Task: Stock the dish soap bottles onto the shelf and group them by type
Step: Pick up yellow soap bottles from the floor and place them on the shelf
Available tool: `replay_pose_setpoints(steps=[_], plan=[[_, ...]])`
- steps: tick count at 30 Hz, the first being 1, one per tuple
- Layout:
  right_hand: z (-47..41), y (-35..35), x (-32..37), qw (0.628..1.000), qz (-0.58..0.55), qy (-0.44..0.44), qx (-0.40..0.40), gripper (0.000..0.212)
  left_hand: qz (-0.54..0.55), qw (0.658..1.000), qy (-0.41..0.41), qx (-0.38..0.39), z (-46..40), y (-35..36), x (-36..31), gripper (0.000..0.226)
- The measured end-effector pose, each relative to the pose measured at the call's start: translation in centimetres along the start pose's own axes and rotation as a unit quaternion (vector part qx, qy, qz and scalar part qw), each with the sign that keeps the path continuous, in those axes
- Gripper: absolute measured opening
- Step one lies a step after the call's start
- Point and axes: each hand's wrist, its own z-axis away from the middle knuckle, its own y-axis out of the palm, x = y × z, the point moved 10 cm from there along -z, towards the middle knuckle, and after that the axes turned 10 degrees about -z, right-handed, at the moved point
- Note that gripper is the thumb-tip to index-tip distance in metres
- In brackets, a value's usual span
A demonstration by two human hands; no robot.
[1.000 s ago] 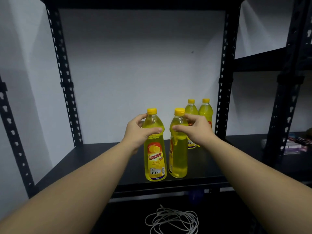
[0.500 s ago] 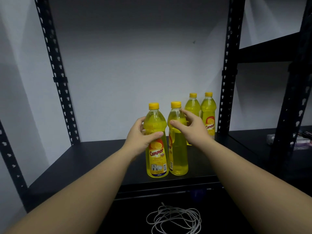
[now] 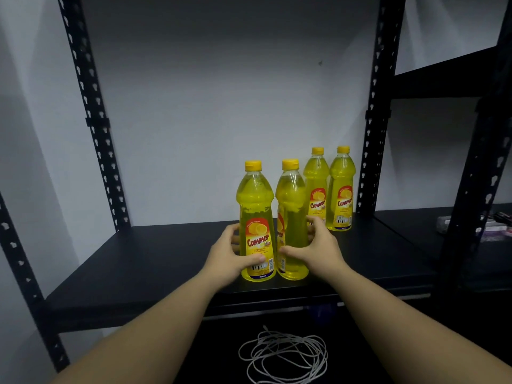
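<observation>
Bottles of yellow "Cammer" lemon dish soap, 4 in all, stand upright on the black shelf [image 3: 155, 261]. Our left hand [image 3: 227, 259] grips the front left bottle [image 3: 256, 223] low, thumb across its label. Our right hand [image 3: 318, 249] curls round the front right bottle [image 3: 292, 206] touching it. The 2 back bottles [image 3: 329, 189] stand near the shelf's right post [image 3: 372, 128].

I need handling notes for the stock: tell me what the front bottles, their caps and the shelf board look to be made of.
Front bottles: clear glossy plastic, by the look; yellow liquid shows through, and highlights sit on the shoulders.
Caps: opaque yellow plastic, seemingly ridged.
Shelf board: matte black, probably painted metal or laminate; the look leaves it open.
</observation>
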Motion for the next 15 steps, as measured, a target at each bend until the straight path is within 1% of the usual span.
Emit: replay_pose_setpoints(steps=[4,5,9,10,13,15], plan=[[-0.6,-0.1,-1.0,1.0,-0.027,0.005,-0.003,0.085,0.017,1.0,0.001,-0.014,-0.5,0.4,0.6,0.089],[-0.6,-0.1,-1.3,1.0,-0.027,0.005,-0.001,0.084,0.026,1.0,-0.002,-0.012,-0.6,0.6,0.9,0.088],[0.1,0.7,-2.8,1.0,-0.002,0.007,0.016,0.1,0.061,0.998,-0.026,-0.009,-0.7,1.4,2.5,0.078],[0.3,0.7,-3.3,1.0,-0.009,0.013,0.014,0.1,0.068,0.997,-0.03,-0.01,-0.7,1.5,2.8,0.077],[0.4,0.7,-4.1,0.999,-0.031,0.025,0.013,0.084,0.084,0.996,-0.041,0.0,-1.0,1.6,3.3,0.077],[0.3,0.8,-4.6,0.999,-0.037,0.028,0.012,0.079,0.093,0.995,-0.043,0.001,-1.1,1.7,3.5,0.078]])
